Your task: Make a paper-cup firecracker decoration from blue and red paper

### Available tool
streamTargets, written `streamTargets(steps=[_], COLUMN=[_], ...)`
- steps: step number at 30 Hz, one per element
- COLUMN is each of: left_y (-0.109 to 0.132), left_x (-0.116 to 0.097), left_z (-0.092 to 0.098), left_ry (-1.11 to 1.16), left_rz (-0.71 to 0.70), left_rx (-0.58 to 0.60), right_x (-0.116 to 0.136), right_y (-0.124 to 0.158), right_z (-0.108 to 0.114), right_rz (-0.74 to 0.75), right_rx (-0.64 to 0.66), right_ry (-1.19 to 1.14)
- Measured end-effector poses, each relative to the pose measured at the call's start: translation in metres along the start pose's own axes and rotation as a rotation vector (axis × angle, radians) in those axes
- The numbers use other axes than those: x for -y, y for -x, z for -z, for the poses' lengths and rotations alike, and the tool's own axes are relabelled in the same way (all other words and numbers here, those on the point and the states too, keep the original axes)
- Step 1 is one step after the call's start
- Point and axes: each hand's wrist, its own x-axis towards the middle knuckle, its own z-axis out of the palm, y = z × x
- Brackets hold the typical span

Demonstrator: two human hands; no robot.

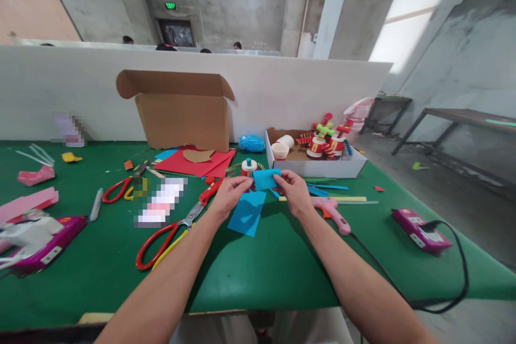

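A small piece of blue paper [266,179] is stretched between my two hands, just above the table. The fingers of my left hand [230,196] are pinched at its left edge, and my right hand [296,192] pinches the right edge. Below them a larger blue paper sheet [246,215] lies flat. Right behind the held piece stands a red and white paper cup [249,166] with a blue bit on top and coiled strips at its sides, partly hidden. Large red-handled scissors [187,220] lie left of my left hand. A pink glue gun [332,212] rests beside my right wrist.
A white box [322,169] holds paper cups and finished spring figures. Red paper sheets [213,161] lie before an open cardboard box [183,118]. Purple power strips [421,231] sit at both sides, a black cord running from the right one. A white partition [282,86] stands behind.
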Motion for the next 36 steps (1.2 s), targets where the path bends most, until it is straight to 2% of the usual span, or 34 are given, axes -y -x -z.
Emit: streamTargets(steps=[3,7,14,16,19,23,26,29,31,34,36], left_y=[0.001,0.0,-0.003,-0.004,-0.004,-0.004,-0.002,0.001,0.003,0.006,0.009], left_x=[-0.002,-0.002,0.003,0.004,0.006,0.008,0.01,0.012,0.011,0.009,0.007], left_z=[0.0,0.0,0.004,0.005,0.005,0.003,0.003,0.003,0.002,-0.002,-0.007], left_ry=[-0.041,-0.077,-0.088,-0.104,-0.136,-0.19,-0.227,-0.346,-0.508,-0.826,-1.005], left_rz=[0.036,0.066,0.0,-0.017,-0.04,-0.101,-0.185,-0.347,-0.496,-0.712,-0.802], left_rx=[0.011,-0.032,-0.052,-0.04,-0.028,-0.059,-0.092,-0.204,-0.277,-0.291,-0.274], right_x=[-0.001,-0.001,0.006,0.006,0.004,0.003,0.002,-0.001,-0.005,-0.008,-0.009], right_y=[0.002,0.005,0.003,0.003,0.003,0.002,0.003,0.006,0.01,0.016,0.019], right_z=[-0.001,-0.003,0.002,0.003,0.004,0.004,0.001,-0.006,-0.011,-0.019,-0.022], right_rz=[0.029,0.114,0.471,0.506,0.402,0.226,0.137,0.024,-0.058,-0.11,-0.101], right_rx=[0.036,0.063,-0.025,-0.03,0.003,0.088,0.102,0.084,0.138,0.268,0.298], right_ry=[0.063,0.198,0.517,0.548,0.502,0.342,0.164,-0.112,-0.254,-0.4,-0.481])
